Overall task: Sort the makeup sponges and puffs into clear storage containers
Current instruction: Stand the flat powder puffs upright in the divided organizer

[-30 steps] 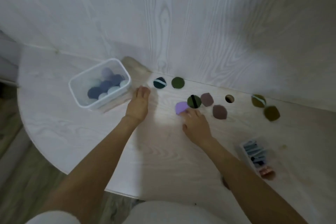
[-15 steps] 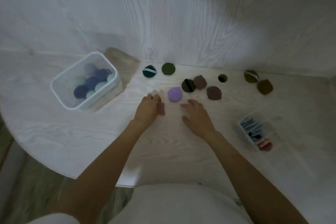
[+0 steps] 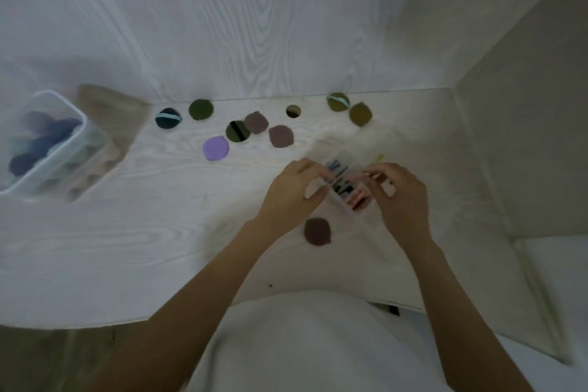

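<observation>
- Left hand and right hand both at small clear container, right of tabletop centre; fingers curled at its two sides, grip blurred, pinch or touch cannot be told.
- Container holds upright blue, dark and pink puffs.
- Brown puff just nearer the front edge than the container, between the wrists.
- Purple puff, olive strapped puff, two mauve puffs near the back edge.
- Clear tub of blue sponges at the left edge.
- No readable writing or labels.
</observation>
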A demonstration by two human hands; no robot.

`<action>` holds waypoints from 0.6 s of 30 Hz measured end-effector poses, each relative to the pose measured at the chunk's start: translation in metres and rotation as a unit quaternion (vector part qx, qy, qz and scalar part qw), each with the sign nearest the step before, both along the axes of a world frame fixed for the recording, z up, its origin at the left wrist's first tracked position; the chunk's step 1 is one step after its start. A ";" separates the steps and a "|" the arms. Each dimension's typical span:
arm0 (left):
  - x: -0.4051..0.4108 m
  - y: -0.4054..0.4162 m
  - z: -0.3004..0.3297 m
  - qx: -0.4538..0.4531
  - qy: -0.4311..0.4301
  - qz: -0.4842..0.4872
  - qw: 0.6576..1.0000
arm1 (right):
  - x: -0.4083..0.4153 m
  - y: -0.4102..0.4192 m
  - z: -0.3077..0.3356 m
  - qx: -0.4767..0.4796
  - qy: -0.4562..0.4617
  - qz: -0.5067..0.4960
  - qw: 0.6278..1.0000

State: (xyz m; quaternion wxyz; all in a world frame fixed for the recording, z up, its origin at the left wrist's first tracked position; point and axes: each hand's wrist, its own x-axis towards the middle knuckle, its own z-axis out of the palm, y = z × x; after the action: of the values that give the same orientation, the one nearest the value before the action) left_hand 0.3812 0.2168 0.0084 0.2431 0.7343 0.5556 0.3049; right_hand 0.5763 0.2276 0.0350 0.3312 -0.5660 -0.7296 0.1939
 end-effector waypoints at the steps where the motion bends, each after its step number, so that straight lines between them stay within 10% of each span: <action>1: 0.015 0.003 -0.005 0.007 0.037 -0.028 0.999 | 0.019 0.003 0.000 -0.011 -0.007 -0.007 1.000; 11: 0.077 0.049 -0.017 -0.027 0.237 -0.180 0.954 | 0.086 0.025 -0.015 -0.033 -0.018 0.050 0.998; 18: 0.074 0.055 -0.021 0.006 0.222 -0.241 0.945 | 0.084 0.031 -0.028 -0.069 0.008 0.060 0.996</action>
State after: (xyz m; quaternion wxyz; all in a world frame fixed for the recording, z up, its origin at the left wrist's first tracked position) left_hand 0.4548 0.2718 -0.0127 0.1753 0.8968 0.4000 0.0704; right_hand 0.6603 0.2583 0.0075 0.2850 -0.5413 -0.7443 0.2679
